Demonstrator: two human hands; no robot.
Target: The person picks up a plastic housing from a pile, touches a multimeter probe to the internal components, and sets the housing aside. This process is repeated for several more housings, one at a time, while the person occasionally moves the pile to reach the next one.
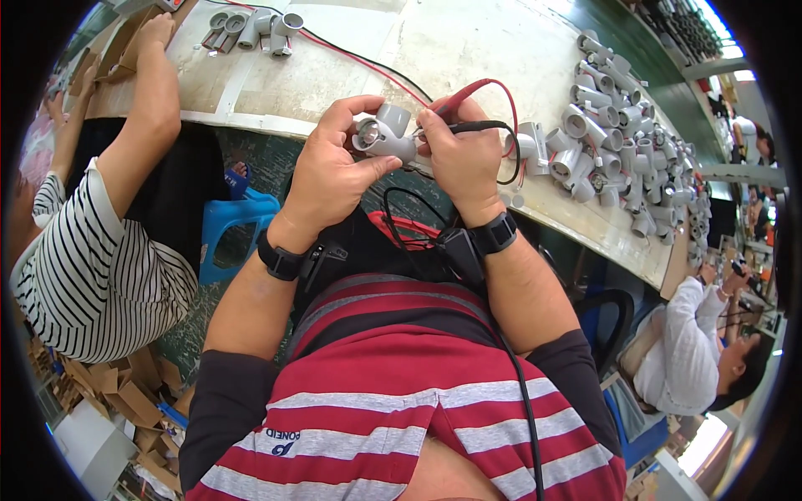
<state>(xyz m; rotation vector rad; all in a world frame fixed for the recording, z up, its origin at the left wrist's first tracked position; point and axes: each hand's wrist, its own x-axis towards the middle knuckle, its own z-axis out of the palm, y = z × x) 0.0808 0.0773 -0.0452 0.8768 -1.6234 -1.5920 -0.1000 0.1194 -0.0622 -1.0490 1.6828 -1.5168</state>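
My left hand (324, 171) is closed around a grey plastic fitting (386, 144), with thumb and fingers on either side of it. The fitting has short round tube ends, and a clear, shiny part shows in the one facing me. My right hand (465, 160) pinches a red test probe (458, 97) and a black test probe (480, 126) together. Their tips point at the fitting's right end, where my fingers partly hide them, so contact cannot be made out. Red and black leads curve away from the probes.
On the right of the worktable (351, 71) lies a large pile of similar grey fittings (618, 138). A smaller group of fittings (255, 32) sits at the far left. A person in a striped shirt (104, 259) works at my left, near a blue stool (238, 225).
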